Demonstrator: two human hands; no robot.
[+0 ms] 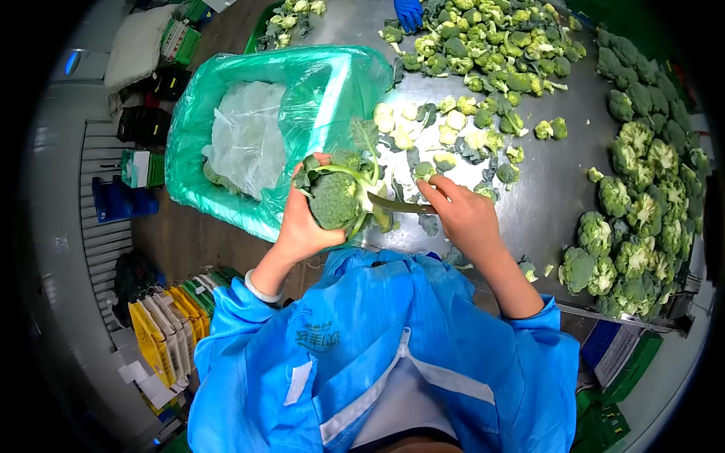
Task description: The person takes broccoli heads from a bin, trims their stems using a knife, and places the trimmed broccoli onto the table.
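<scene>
Your left hand (303,225) grips a broccoli head (334,201). Your right hand (466,217) clasps a knife (399,205), blade at the stalk (365,198)

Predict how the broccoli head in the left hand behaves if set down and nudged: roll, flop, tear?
The broccoli head would probably rock or roll, given its domed shape. It should be fairly stiff: it looks dense and tightly packed in the left hand. The thin leaf sticking out looks likelier to bend or tear.
</scene>
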